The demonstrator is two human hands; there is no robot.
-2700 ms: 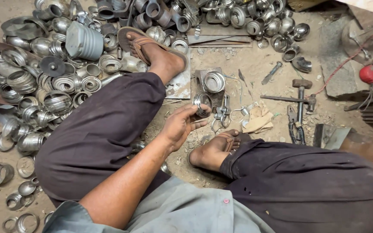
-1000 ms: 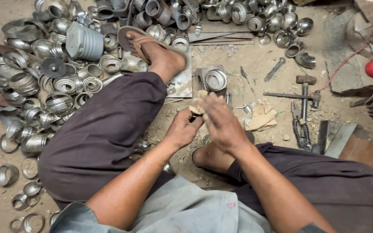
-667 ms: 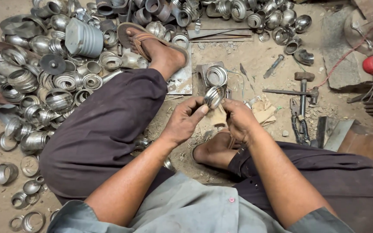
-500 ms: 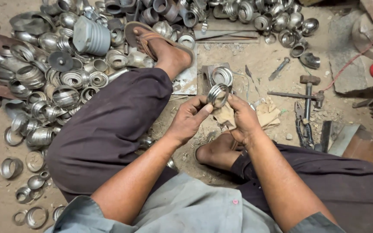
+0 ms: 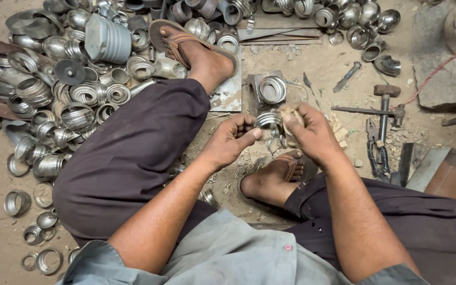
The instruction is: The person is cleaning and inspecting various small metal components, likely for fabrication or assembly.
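1. I sit on the dirt floor (image 5: 312, 63) with my knees spread, and both my hands meet in front of me, above my sandalled right foot (image 5: 273, 179).
2. My left hand (image 5: 230, 140) is closed around a small shiny ribbed metal ring (image 5: 268, 121), thumb and fingers pinching its near side. The ring sits at the tips of this hand, just beyond the thumb, on the side toward my right hand.
3. My right hand (image 5: 310, 132) is closed on a crumpled tan rag or pad (image 5: 291, 119), pressed against the ring's far side. The two hands are almost touching, with the ring between them.
4. The ring is short and round. Its open face seems to point up and away from me, tilted slightly; its axis runs roughly from my chest outward. I cannot tell the tilt exactly, since my fingers cover part of it.
5. The left hand is nearer the ring's body; the right hand reaches only its edge through the rag.
6. Just beyond both hands, a second ribbed metal ring (image 5: 273, 88) rests on a dark metal block (image 5: 253, 87).
7. Well to the left of my left hand, past my dark-trousered left leg (image 5: 133, 153), lies a heap of similar silver rings and cups (image 5: 59, 100).
8. To the right of my right hand lie a hammer (image 5: 385, 105) and pliers (image 5: 373, 148).
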